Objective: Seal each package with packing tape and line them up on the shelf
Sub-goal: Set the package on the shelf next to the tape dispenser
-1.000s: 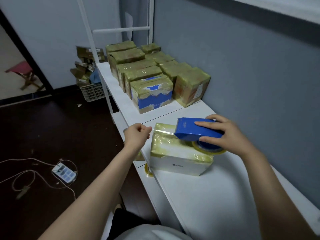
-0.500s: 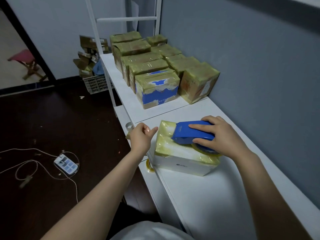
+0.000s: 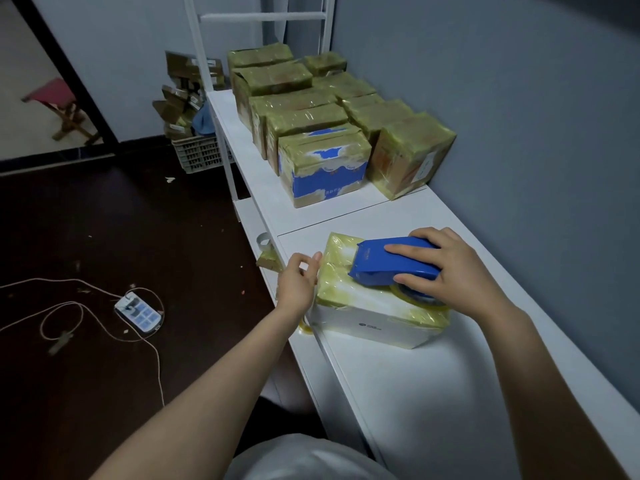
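**A:** Where is the package?

**B:** At the outer edge of the shelf, opposite the wall. The right hand clamps the dispenser flat on its top, presumably to press tape down.

**A:** And the left hand?

**B:** Its fingers are curled against the package's left edge, likely bracing it. Whether they pinch tape cannot be told.

**A:** What about the sealed packages?

**B:** They stand in two rows at the shelf's far end. The fresh strip is too clear to trace, and the dispenser's underside is hidden.
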